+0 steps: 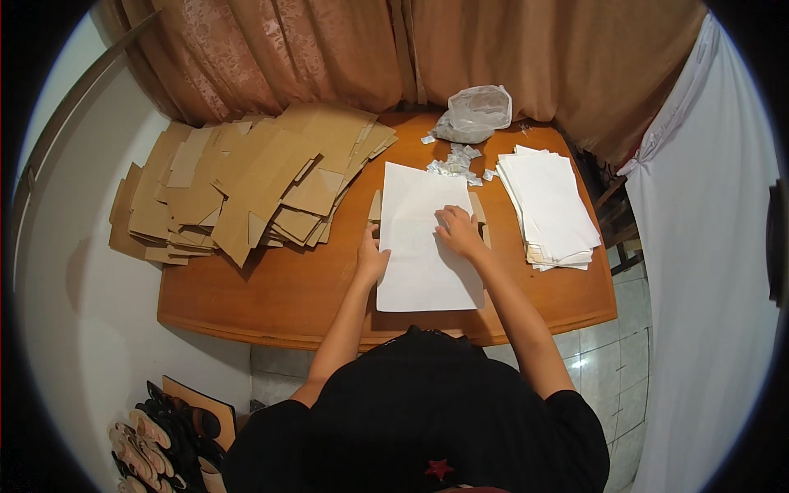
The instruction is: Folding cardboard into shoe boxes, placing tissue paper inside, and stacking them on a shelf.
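Observation:
A large white paper sheet [423,263] lies on the wooden table [279,296] in front of me, laid over a flat piece of brown cardboard [376,207] whose edges show on both sides. My left hand [370,259] rests at the sheet's left edge, fingers on the paper and cardboard. On top of the sheet, near its middle right, my right hand [458,230] presses down with fingers curled. Neither hand grips anything that I can see.
A big heap of flat brown cardboard cutouts [238,185] covers the table's left part. A stack of white sheets [551,205] lies at the right. Small white packets [456,160] and a clear plastic bag [477,111] sit at the back. Curtains hang behind; sandals [152,435] lie on the floor.

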Demonstrator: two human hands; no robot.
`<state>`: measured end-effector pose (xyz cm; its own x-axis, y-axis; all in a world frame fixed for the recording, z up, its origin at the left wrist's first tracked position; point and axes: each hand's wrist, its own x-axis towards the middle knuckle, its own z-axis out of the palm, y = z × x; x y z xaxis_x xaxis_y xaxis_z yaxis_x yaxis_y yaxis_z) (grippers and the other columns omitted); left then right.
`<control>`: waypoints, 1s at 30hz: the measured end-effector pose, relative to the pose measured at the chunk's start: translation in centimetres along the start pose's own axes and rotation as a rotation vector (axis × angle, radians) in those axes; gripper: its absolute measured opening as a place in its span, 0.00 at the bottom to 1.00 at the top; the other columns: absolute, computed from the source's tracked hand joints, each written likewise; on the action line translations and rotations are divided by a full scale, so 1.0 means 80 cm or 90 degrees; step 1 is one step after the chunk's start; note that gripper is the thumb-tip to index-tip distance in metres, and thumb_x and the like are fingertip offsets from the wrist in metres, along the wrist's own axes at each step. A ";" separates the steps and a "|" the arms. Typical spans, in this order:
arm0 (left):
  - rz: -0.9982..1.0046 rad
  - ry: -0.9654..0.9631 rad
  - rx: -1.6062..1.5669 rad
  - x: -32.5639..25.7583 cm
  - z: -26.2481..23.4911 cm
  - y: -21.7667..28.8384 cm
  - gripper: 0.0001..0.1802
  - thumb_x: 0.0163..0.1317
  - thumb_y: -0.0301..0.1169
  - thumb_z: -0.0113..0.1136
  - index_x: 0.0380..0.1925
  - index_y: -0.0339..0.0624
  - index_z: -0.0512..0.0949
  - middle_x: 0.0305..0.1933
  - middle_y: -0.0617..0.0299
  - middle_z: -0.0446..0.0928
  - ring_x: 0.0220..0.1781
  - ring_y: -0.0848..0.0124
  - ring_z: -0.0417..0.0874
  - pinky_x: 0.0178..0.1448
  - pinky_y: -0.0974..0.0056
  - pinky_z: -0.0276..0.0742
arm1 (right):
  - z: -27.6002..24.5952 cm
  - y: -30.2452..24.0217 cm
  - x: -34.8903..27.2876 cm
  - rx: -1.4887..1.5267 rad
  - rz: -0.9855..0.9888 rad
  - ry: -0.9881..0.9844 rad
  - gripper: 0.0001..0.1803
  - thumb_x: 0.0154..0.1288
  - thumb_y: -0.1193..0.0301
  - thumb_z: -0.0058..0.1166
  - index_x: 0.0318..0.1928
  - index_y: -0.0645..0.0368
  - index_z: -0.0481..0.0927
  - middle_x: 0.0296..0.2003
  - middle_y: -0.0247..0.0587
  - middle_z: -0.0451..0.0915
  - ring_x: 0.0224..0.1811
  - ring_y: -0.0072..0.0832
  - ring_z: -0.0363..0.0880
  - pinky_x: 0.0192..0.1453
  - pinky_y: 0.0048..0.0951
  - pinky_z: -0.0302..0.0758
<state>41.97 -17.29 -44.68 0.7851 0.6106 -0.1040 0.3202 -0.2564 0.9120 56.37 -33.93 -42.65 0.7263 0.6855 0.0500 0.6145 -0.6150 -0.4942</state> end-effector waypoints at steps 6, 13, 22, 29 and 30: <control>0.039 0.051 -0.006 -0.018 -0.008 0.052 0.31 0.51 0.18 0.54 0.57 0.38 0.59 0.41 0.49 0.77 0.43 0.63 0.78 0.47 0.62 0.73 | -0.011 -0.006 -0.004 -0.048 0.022 -0.003 0.18 0.57 0.61 0.52 0.49 0.50 0.74 0.54 0.42 0.68 0.62 0.41 0.58 0.61 0.68 0.47; 0.090 -0.003 -0.166 0.024 -0.016 -0.001 0.15 0.52 0.19 0.53 0.41 0.35 0.76 0.40 0.56 0.78 0.40 0.70 0.78 0.43 0.69 0.74 | -0.030 -0.013 -0.017 -0.123 0.010 -0.017 0.17 0.56 0.60 0.53 0.46 0.49 0.77 0.51 0.39 0.71 0.60 0.40 0.61 0.62 0.69 0.45; -0.034 -0.092 -0.161 0.010 -0.022 0.007 0.22 0.50 0.18 0.57 0.48 0.37 0.72 0.38 0.57 0.76 0.34 0.74 0.75 0.36 0.71 0.73 | -0.047 -0.007 -0.011 -0.125 0.057 0.023 0.17 0.57 0.59 0.53 0.46 0.48 0.77 0.50 0.38 0.72 0.58 0.38 0.65 0.62 0.66 0.49; 0.052 -0.056 0.153 -0.008 -0.028 0.037 0.22 0.50 0.25 0.61 0.47 0.37 0.72 0.41 0.50 0.76 0.41 0.59 0.78 0.44 0.60 0.74 | -0.021 0.007 0.006 -0.048 -0.021 0.022 0.17 0.60 0.63 0.50 0.50 0.49 0.74 0.56 0.38 0.68 0.61 0.34 0.64 0.62 0.65 0.52; 0.053 -0.058 0.153 -0.015 -0.028 0.049 0.22 0.50 0.25 0.61 0.47 0.37 0.72 0.41 0.50 0.76 0.41 0.59 0.78 0.44 0.60 0.74 | -0.018 0.011 0.007 -0.035 -0.032 0.017 0.16 0.61 0.63 0.49 0.50 0.49 0.74 0.55 0.38 0.68 0.61 0.34 0.64 0.62 0.64 0.52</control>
<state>41.11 -17.34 -40.05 0.8547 0.5132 -0.0780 0.3614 -0.4804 0.7991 57.77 -34.63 -41.84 0.7017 0.7058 0.0970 0.6657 -0.6011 -0.4422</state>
